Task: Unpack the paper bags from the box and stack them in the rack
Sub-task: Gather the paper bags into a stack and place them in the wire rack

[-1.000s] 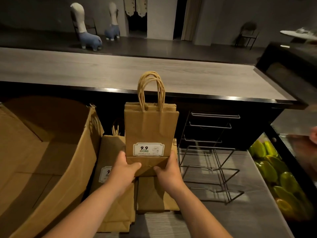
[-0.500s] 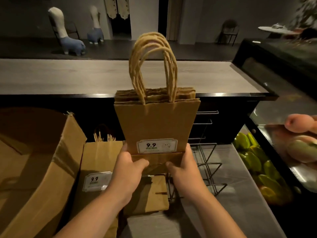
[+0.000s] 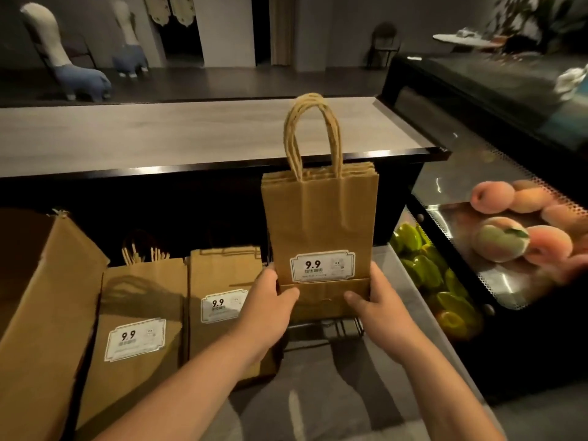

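A person's two bare hands held a bundle of flat brown paper bags with twisted paper handles (image 3: 319,218) upright, handles pointing up. The left hand (image 3: 269,305) gripped the bundle's lower left edge, thumb across the folded bottom flap and fingers hidden behind. The right hand (image 3: 375,305) gripped the lower right edge in the same way. A white label printed "9.9" (image 3: 322,265) sat on the front bag just above both thumbs.

Directly beneath the hands, thin black wires of a metal rack (image 3: 321,332) showed under the bundle's bottom edge; whether the bundle touched the rack could not be told.

Left of the left hand, partly behind its wrist, a second stack of the same brown bags (image 3: 219,281) lay on the grey work surface (image 3: 318,393), its label facing up. Further left lay a third stack of labelled brown bags (image 3: 140,313), and beyond that stood the open brown cardboard box (image 3: 41,307), its flap leaning towards the stacks.

Right of the right hand stood a black glass-fronted display case (image 3: 496,192) holding pink peaches (image 3: 499,238) on a perforated metal shelf, with green fruit (image 3: 423,268) below.

Beyond the hands ran a long pale wood-grain counter top (image 3: 159,135).
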Available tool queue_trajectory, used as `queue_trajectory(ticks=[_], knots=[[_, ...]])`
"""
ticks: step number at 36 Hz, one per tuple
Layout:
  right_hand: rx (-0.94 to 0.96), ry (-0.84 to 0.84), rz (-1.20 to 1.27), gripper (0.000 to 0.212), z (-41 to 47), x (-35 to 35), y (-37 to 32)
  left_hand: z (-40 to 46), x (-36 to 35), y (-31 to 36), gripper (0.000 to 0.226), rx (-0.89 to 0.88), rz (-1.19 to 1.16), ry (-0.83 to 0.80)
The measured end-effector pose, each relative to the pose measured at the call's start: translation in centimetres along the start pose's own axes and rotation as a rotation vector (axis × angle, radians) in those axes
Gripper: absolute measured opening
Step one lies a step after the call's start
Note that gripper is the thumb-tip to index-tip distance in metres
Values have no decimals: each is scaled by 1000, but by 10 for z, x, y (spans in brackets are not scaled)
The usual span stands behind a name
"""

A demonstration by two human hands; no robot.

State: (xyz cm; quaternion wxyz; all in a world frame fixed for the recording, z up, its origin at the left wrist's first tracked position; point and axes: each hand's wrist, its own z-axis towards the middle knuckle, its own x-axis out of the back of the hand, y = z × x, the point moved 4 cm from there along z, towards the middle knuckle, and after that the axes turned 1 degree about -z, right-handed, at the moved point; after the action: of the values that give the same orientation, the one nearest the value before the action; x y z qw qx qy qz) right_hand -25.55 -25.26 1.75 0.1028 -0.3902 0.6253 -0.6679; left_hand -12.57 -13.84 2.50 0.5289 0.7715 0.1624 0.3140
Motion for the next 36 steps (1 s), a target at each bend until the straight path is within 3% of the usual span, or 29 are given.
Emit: queue_trajectory(ticks=[3, 12, 16, 23, 30, 36], knots=[[-53, -24, -83, 48, 3, -1, 15, 0, -1, -9, 8, 31, 146, -3], [-248, -137, -62, 31, 4, -7, 42, 1, -3, -34, 33, 45, 437, 5], [-268, -167, -55, 23, 6, -7, 46, 1, -4, -43, 27, 69, 357, 9], [-259, -155, 19, 22, 7, -6, 50, 1, -6, -48, 40, 113, 256, -11], [-221, -34, -12, 24, 5, 0, 57, -3, -9, -40, 35, 33, 221, -48], [-216, -32, 27, 26, 0, 0, 61, -6, -6, -42, 39, 7, 190, -111]])
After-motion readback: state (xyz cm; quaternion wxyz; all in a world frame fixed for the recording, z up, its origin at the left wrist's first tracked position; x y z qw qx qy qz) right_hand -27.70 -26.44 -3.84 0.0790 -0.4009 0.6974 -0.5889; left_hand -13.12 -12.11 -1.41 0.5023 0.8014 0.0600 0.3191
